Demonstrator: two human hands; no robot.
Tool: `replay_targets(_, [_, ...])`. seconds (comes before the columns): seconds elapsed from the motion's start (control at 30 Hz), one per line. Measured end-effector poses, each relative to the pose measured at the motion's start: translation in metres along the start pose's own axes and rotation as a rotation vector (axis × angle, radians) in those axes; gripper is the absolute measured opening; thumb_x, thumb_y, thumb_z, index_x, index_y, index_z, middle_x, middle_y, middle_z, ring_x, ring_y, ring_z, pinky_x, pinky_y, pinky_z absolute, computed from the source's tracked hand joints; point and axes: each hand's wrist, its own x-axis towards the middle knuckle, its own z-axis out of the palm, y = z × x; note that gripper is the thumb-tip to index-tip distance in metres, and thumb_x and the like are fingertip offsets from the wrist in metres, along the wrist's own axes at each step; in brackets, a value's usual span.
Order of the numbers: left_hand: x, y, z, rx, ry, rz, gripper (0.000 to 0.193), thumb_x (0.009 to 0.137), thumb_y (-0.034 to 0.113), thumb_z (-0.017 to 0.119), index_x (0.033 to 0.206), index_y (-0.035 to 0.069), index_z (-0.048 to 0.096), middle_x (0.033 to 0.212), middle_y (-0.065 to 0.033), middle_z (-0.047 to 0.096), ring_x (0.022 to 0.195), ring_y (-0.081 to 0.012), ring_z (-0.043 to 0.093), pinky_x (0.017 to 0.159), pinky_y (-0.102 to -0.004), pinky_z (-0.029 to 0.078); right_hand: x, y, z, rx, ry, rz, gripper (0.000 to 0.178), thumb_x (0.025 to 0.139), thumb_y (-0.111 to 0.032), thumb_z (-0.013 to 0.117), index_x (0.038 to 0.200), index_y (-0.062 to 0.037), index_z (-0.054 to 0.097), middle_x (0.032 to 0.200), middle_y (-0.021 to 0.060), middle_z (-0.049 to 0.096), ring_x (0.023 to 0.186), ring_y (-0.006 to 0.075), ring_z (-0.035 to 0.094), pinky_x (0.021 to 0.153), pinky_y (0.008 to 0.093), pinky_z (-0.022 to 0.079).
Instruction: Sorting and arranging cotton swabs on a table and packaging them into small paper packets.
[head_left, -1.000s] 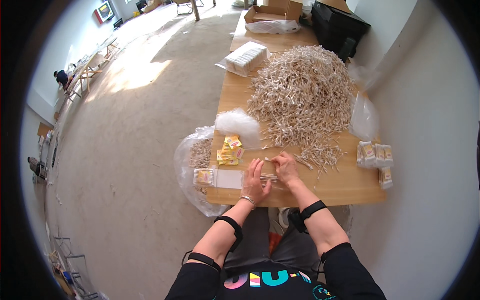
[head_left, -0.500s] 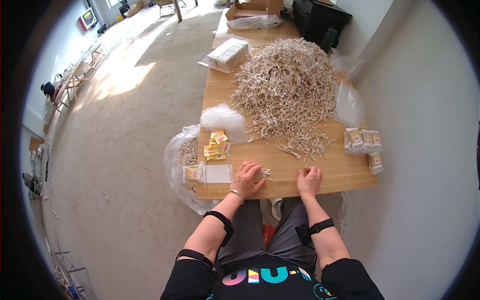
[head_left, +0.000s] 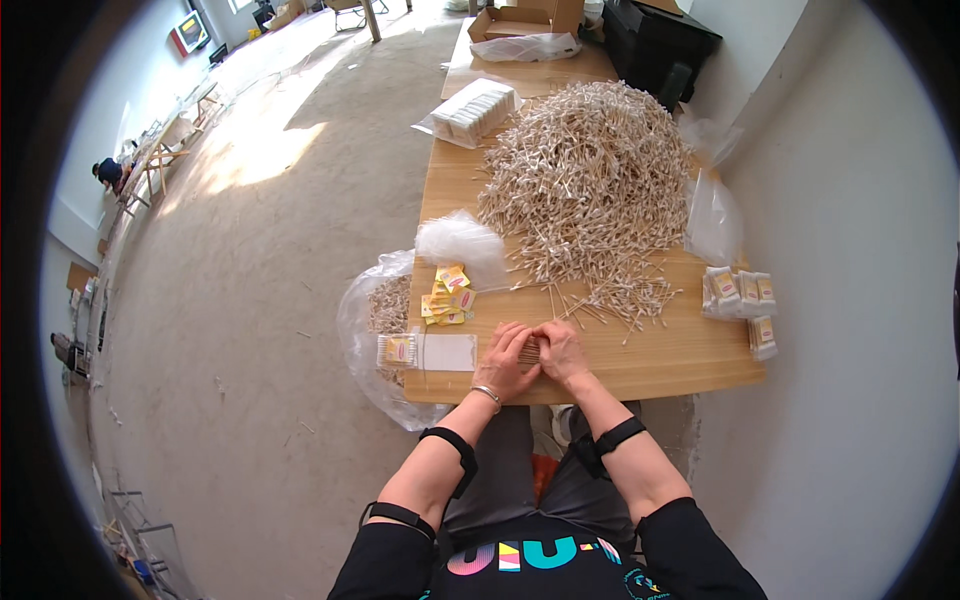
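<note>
At the near edge of the table, my left hand (head_left: 506, 364) curls around a small bundle of cotton swabs (head_left: 531, 352). Pressed up against it, my right hand (head_left: 563, 354) has its fingertips closed at the bundle's other end. Fingers cover most of the bundle. A few loose swabs stick out beyond my right hand, toward the big heap of cotton swabs (head_left: 597, 185). Left of my left hand lies a flat white card (head_left: 450, 353), and beside that a clear pack of swabs (head_left: 398, 350) with a yellow label. Several yellow label cards (head_left: 449, 298) are piled just above.
A stack of thin clear bags (head_left: 458, 243) lies on the table's left. Finished-looking packs (head_left: 738, 291) sit at the right edge. A wrapped white bundle (head_left: 470, 112) and a black bin (head_left: 655, 48) stand farther back. Below the left edge hangs a plastic sack of swabs (head_left: 362, 350).
My right hand has moved left from the loose swabs to meet my left hand at the bundle. My left hand stays at about the same spot on the table. The view has shifted slightly.
</note>
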Motion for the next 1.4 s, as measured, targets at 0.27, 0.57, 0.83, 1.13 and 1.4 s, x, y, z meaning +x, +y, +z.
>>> replay_targets(0.27, [-0.002, -0.003, -0.001, -0.015, -0.005, -0.008, 0.055, 0.067, 0.017, 0.074, 0.115, 0.003, 0.053, 0.114, -0.0162, 0.056, 0.115, -0.0325, 0.049, 0.105, -0.0432, 0.034, -0.025, -0.002, 0.012, 0.513, 0.408, 0.323, 0.029, 0.087, -0.009, 0.047, 0.113, 0.0013, 0.05, 0.126, 0.0183, 0.043, 0.118, 0.0309, 0.043, 0.101, 0.0371, 0.034])
replay_targets(0.57, [-0.003, -0.007, -0.002, -0.054, -0.048, 0.009, 0.053, 0.07, 0.016, 0.072, 0.117, 0.002, 0.052, 0.116, -0.0168, 0.055, 0.116, -0.0333, 0.048, 0.104, -0.0422, 0.035, -0.017, -0.016, 0.021, 0.509, 0.289, 0.121, 0.035, 0.089, -0.015, 0.044, 0.119, 0.0015, 0.046, 0.134, 0.0208, 0.039, 0.126, 0.0346, 0.036, 0.107, 0.04, 0.026])
replay_targets(0.83, [-0.016, 0.01, -0.008, 0.417, -0.247, -0.012, 0.077, 0.081, 0.043, 0.061, 0.139, 0.002, 0.031, 0.144, -0.0172, 0.032, 0.138, -0.0313, 0.021, 0.113, -0.0455, 0.015, -0.032, 0.011, -0.014, 0.162, 0.303, 0.039, 0.03, 0.089, -0.012, 0.044, 0.116, 0.0009, 0.048, 0.128, 0.021, 0.045, 0.119, 0.0366, 0.043, 0.102, 0.0408, 0.034])
replay_targets(1.13, [0.015, 0.019, -0.006, 0.519, -0.472, -0.185, 0.088, 0.083, 0.062, 0.046, 0.147, 0.009, 0.015, 0.153, -0.0115, 0.011, 0.142, -0.0286, 0.004, 0.113, -0.0466, 0.002, -0.033, 0.006, -0.012, 0.136, 0.302, -0.027, 0.029, 0.087, -0.01, 0.046, 0.114, 0.0008, 0.05, 0.123, 0.0211, 0.049, 0.114, 0.0371, 0.046, 0.099, 0.0419, 0.036])
replay_targets(1.4, [-0.008, 0.009, -0.001, 0.348, -0.291, 0.018, 0.068, 0.085, 0.042, 0.054, 0.139, 0.005, 0.032, 0.143, -0.0158, 0.032, 0.135, -0.0319, 0.024, 0.113, -0.0422, 0.015, -0.033, 0.009, -0.011, 0.108, 0.269, -0.043, 0.034, 0.086, -0.01, 0.047, 0.119, 0.0007, 0.048, 0.127, 0.0201, 0.046, 0.119, 0.0369, 0.043, 0.101, 0.0429, 0.033])
